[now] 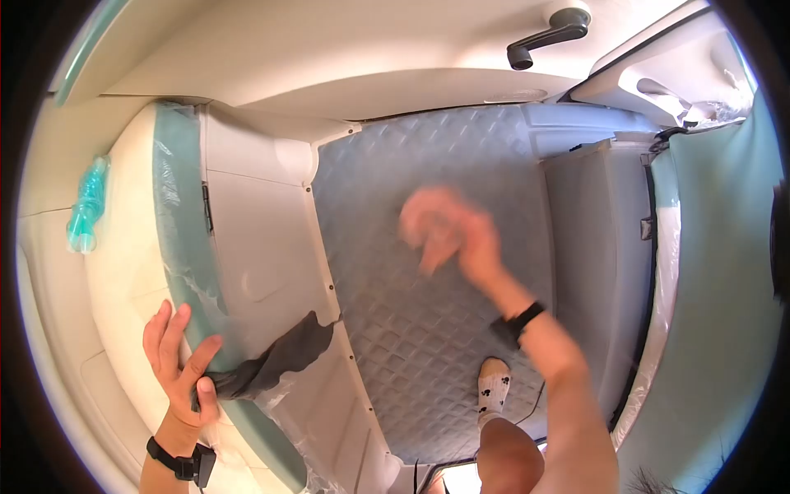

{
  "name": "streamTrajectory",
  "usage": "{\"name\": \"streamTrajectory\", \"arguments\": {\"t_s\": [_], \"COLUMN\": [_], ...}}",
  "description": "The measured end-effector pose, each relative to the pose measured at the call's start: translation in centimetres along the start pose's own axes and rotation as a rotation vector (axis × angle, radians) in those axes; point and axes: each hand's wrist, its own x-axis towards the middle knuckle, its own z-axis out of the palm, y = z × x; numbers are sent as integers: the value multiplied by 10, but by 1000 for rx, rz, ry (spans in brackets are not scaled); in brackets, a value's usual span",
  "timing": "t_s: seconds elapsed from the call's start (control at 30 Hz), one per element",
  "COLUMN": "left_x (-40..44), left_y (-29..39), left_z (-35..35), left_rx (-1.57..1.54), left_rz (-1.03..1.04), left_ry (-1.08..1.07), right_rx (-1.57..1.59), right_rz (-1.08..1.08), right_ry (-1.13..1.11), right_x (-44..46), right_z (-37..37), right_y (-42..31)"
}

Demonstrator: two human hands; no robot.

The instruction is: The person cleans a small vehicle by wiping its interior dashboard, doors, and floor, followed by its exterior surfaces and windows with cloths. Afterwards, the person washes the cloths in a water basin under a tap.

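Note:
My left hand (pixel 185 358) rests on the edge of the cream and teal padded seat (pixel 185 189). A dark grey cloth (pixel 284 358) is pinched at its thumb and hangs to the right across the seat's side panel. Over the grey patterned floor (pixel 378 272), my right hand (pixel 461 235) is smeared by motion. A pinkish blurred shape (pixel 432 214) shows at its fingers; what it is cannot be made out. Clear plastic film covers part of the teal strip.
A teal plastic-wrapped item (pixel 88 206) lies at the far left. A black crank handle (pixel 551 41) sticks out at the top. To the right stand a grey box-like panel (pixel 597 247) and a teal seat (pixel 724 272). My socked foot (pixel 494 383) is on the floor.

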Motion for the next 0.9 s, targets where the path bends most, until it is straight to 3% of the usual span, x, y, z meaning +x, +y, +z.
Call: {"name": "streamTrajectory", "arguments": {"t_s": [0.03, 0.07, 0.13, 0.17, 0.23, 0.33, 0.37, 0.43, 0.47, 0.5, 0.57, 0.6, 0.67, 0.7, 0.77, 0.8, 0.83, 0.9], "left_x": [-1, -3, -3, -4, -7, -6, -9, -10, -9, -9, -8, -8, -5, -6, -11, -10, -8, -9], "left_y": [-2, -4, -3, -3, -5, -7, -6, -7, -8, -7, -9, -10, -9, -10, -12, -11, -11, -13], "left_z": [1, 2, 2, 1, 3, 5, 7, 7, 7, 7, 5, 6, 5, 6, 4, 4, 5, 4], "left_rx": [12, 17, 28, 35, 37, 25, 1, -5, -3, 0, 9, 9, 12, 5, -9, -3, 2, 4], "left_rz": [-12, -10, -18, -15, -13, -14, -21, -14, -4, -8, 16, 38, 32, 42, 12, 18, 26, 26], "left_ry": [7, 8, 0, -10, -13, 11, 31, 27, 37, 44, 17, 32, 33, 32, -33, -27, -19, -29], "right_rx": [-790, -1248, -1388, -1413, -1209, -1429, -1645, -1517, -1639, -1720, -1414, -1401, -748, -472, -649, -1100, -1372, -1304], "right_rz": [-300, -490, -450, -332, -22, -167, -265, -365, -258, -484, -270, -289, -400, -163, -180, -456, -417, -644], "right_ry": [175, 483, 667, 780, 725, 692, 729, 473, 390, 215, -353, -361, -448, -192, 145, 216, 51, 129], "right_x": [29, 59, 121, 161, 197, 222, 214, 210, 207, 197, 186, 185, 172, 178, 191, 196, 211, 197], "right_z": [-44, -87, -150, -226, -227, -113, -56, -1, 40, 72, 128, 137, 136, 125, 85, 64, 44, 65], "right_y": [-9, -19, -38, 8, 30, 48, 51, 75, 86, 92, 85, 77, 75, 75, 66, 54, 77, 97]}}
